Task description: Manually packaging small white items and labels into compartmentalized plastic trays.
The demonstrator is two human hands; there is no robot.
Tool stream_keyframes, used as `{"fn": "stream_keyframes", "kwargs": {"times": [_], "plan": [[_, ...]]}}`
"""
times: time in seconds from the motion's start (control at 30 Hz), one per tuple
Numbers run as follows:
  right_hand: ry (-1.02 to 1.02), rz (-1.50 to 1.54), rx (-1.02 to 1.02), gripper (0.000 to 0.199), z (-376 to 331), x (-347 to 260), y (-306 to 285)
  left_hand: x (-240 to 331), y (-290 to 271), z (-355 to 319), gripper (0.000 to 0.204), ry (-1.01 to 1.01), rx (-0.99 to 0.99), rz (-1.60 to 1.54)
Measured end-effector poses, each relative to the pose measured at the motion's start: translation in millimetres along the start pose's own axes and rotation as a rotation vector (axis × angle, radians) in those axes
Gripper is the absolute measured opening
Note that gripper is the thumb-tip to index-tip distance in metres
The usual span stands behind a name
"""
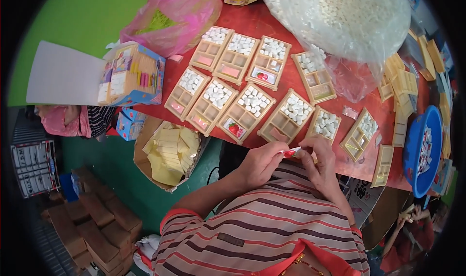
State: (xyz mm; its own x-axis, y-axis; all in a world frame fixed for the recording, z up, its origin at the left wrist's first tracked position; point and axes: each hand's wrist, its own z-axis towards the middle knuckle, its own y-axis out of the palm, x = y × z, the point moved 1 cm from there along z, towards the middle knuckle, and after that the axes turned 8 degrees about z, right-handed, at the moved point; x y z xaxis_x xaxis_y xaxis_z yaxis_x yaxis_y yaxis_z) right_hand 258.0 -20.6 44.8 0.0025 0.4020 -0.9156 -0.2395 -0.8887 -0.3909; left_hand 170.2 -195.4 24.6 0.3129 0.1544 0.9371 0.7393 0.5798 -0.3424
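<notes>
My left hand (264, 160) and my right hand (319, 162) meet at the table's near edge, fingers closed in a pinch. Between them is a small red-and-white packet (291, 153), each hand gripping one end. Just beyond my hands lie beige compartment trays (286, 112) with small white cubes in their top sections. One tray, partly behind my right hand, also holds white cubes (325, 125). A strawberry-printed packet (235, 128) lies in a lower compartment of one tray, and another such packet (262, 76) in a tray farther back.
A clear bag of white pieces (349, 13) and a pink bag (182, 18) stand at the back. An open display box (141, 77) is on the left, a blue basin of packets (421, 152) on the right. A carton of yellow pieces (170, 149) sits below. Another person (412, 237) is at lower right.
</notes>
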Motion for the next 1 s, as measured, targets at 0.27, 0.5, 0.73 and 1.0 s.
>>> {"fn": "stream_keyframes", "kwargs": {"times": [0.27,0.5,0.73,1.0], "plan": [[-0.199,-0.12,-0.256,0.008,37.3,-19.7,12.1,9.0,-36.9,-15.6,0.024,-0.04,0.107,0.099],[-0.235,0.089,-0.33,0.006,100.0,-37.9,83.0,-44.5,-92.3,-62.8,0.027,-0.144,0.844,0.096],[-0.314,0.035,-0.352,0.011,163.6,-49.7,180.7,-82.7,-132.6,-82.8,0.034,-0.215,1.022,0.519],[-0.354,-0.354,-0.448,0.021,182.1,-49.4,233.6,-106.2,-147.9,-78.7,0.042,-0.331,0.864,0.935]]}}
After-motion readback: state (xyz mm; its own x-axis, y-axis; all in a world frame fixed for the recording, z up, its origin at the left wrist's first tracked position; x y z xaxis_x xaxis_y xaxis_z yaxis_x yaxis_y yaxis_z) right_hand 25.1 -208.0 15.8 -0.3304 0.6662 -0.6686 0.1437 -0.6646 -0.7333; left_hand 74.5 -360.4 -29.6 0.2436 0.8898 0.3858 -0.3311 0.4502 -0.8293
